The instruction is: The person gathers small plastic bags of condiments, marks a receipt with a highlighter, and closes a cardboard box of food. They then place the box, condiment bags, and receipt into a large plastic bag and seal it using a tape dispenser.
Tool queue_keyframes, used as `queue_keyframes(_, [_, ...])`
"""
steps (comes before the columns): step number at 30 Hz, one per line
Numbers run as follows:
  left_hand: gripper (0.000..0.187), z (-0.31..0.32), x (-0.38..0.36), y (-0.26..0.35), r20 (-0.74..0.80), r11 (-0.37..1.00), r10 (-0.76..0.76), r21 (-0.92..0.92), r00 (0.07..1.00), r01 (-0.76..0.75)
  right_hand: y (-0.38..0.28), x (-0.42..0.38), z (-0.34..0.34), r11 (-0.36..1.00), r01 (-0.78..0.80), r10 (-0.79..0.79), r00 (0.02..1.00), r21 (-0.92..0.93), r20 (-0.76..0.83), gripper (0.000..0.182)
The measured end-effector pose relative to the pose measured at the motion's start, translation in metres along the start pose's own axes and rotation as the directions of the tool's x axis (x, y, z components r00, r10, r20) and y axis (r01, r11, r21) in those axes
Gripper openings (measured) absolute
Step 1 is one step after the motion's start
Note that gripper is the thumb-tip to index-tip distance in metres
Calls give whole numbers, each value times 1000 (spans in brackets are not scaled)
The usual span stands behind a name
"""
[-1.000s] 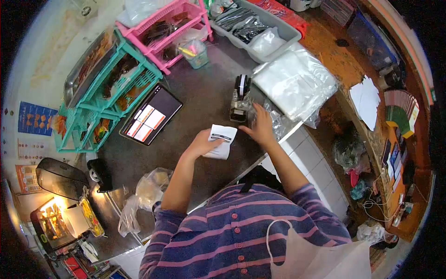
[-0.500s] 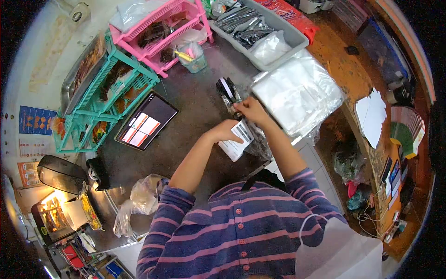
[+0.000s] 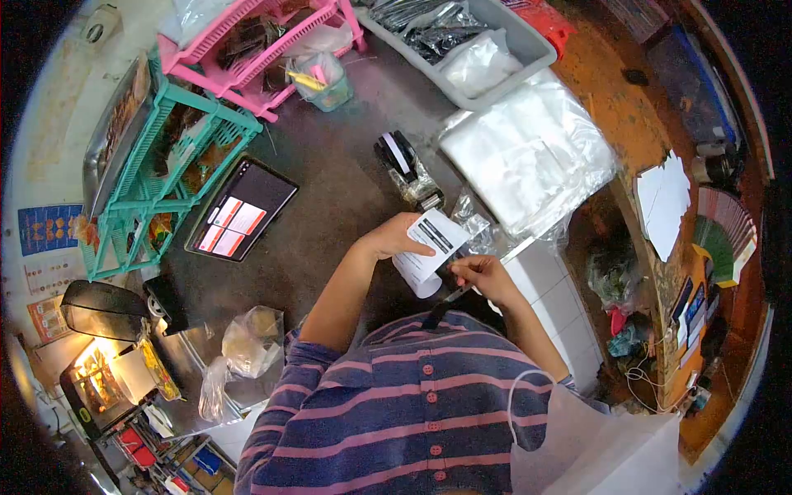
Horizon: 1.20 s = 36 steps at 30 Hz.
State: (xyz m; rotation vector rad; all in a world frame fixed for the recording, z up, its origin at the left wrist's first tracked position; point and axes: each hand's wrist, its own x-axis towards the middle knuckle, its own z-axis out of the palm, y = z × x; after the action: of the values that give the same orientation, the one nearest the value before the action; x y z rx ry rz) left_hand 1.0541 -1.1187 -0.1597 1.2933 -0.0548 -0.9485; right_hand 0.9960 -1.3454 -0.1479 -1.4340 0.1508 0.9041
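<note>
My left hand [image 3: 394, 237] grips a white printed paper slip [image 3: 439, 237], its thumb lying on the print; the slip's lower end curls. Close to the slip's right edge, my right hand [image 3: 485, 277] is closed in a pinch near my shirt, on something too small to make out. Crumpled clear plastic [image 3: 472, 224] lies beside and partly behind the slip. Beyond my hands, a black tape dispenser [image 3: 399, 157] with clear tape stands on the dark table [image 3: 330, 148].
A lit tablet [image 3: 242, 211] lies at the left by green racks [image 3: 177, 157]. A pink rack [image 3: 264, 62] and small pen basket [image 3: 323, 85] stand behind. At the right are a gray bin [image 3: 536, 62] and stacked clear bags [image 3: 528, 157]. A plastic bag [image 3: 247, 346] sits lower left.
My right hand has left the tape dispenser and moved down toward my body, to the slip's lower right. The slip in my left hand has shifted slightly up and to the right.
</note>
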Motion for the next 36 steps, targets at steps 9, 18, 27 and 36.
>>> queue_keyframes(9, [26,17,3,8,-367,956,-33,-282,930,-77,-25,-19,-14,960,8,-52,987,282,149,40])
queue_keyframes(18, [38,31,4,-4,-452,966,219,225,864,-127,-17,-31,-8,901,13,-62,993,433,99,44])
queue_keyframes(27, [40,50,15,-15,-573,975,203,196,794,-108,4,-35,11,817,48,-39,999,575,-27,37])
queue_keyframes(36, [28,60,25,-15,-566,967,236,55,790,-249,27,-35,20,818,92,-55,995,568,-82,43])
